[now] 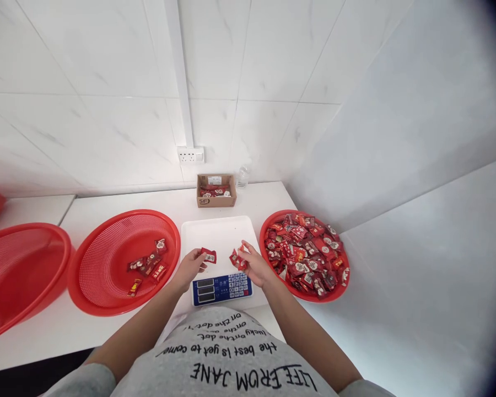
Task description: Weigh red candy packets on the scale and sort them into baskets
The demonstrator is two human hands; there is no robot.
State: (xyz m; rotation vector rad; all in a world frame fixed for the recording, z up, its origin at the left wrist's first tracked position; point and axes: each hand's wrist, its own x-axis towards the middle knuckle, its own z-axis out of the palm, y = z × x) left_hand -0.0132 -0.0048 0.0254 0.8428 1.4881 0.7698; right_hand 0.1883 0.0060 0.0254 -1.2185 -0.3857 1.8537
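My left hand [193,266] pinches a red packet [209,255] above the left part of the white scale tray [221,229]. Over the tray's right part, my right hand [254,264] holds some small red packets [237,259] with its fingers curled round them. The scale's blue keypad panel [222,289] lies just in front of me, below both hands. To the right stands a red basket [265,220] heaped with red packets [306,253]. On the left, a red mesh basket [107,237] holds several packets [149,264].
Another red basket [14,275] stands at the far left. Behind the scale sit a cardboard box [216,202] with red packets inside and a clear bottle [243,176]. A wall socket [190,155] is above them. A wall rises beside the right basket.
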